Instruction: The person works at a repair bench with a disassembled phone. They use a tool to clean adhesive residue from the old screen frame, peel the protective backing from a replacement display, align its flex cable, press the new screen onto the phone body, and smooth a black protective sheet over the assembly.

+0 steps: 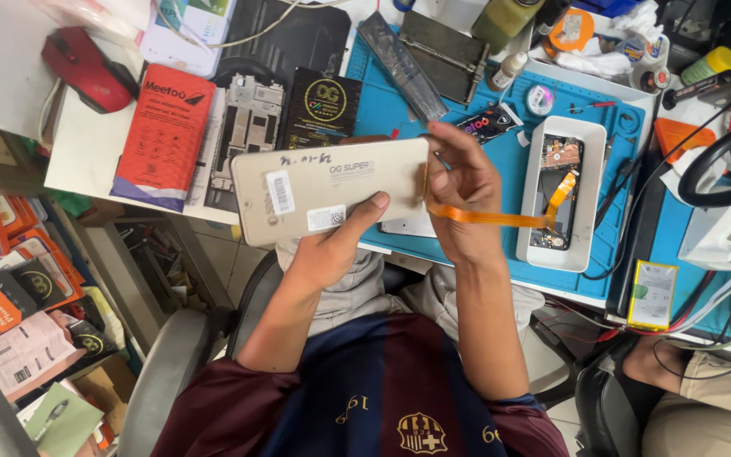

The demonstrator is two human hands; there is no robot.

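Observation:
My left hand (340,241) grips a flat beige box (323,186) with barcode stickers from below, thumb on its lower edge. My right hand (463,199) holds the box's right end, fingers curled over the edge. An orange flex ribbon (501,218) comes out from under my right hand. It runs right to an open phone (562,190) with a white frame and exposed insides, lying on the blue work mat (501,161). I hold the box above the desk's front edge, over my lap.
On the desk behind the box lie a red box (165,131), a black box (323,106), a bare phone frame (247,127) and a red mouse (86,68). A yellow-edged battery (653,294) and cables sit at right. Several packages (19,296) are stacked at lower left. Another person's leg (704,398) shows at lower right.

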